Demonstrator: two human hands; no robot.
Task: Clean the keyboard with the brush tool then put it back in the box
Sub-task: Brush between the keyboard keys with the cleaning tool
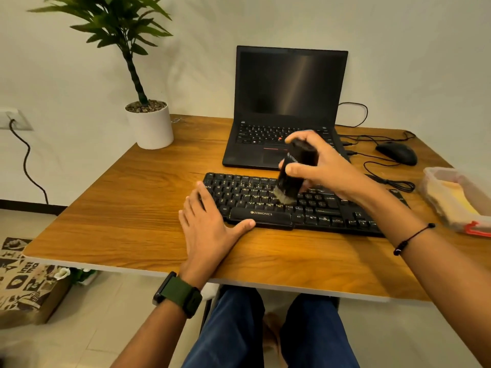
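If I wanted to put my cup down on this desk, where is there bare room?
Bare wood lies left of the keyboard, between the plant pot and the laptop, and along the near edge in front of the left hand. The right side is crowded: mouse, looping cables and plastic box. The right hand works the brush mid-keyboard.

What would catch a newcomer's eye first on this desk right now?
Probably the right hand gripping the black brush tool, bristles down on the middle keys of the black keyboard at the desk's centre. The left hand lies flat, pressing on the keyboard's left end. Behind stands an open laptop with a dark screen, and the clear plastic box sits at the far right edge.
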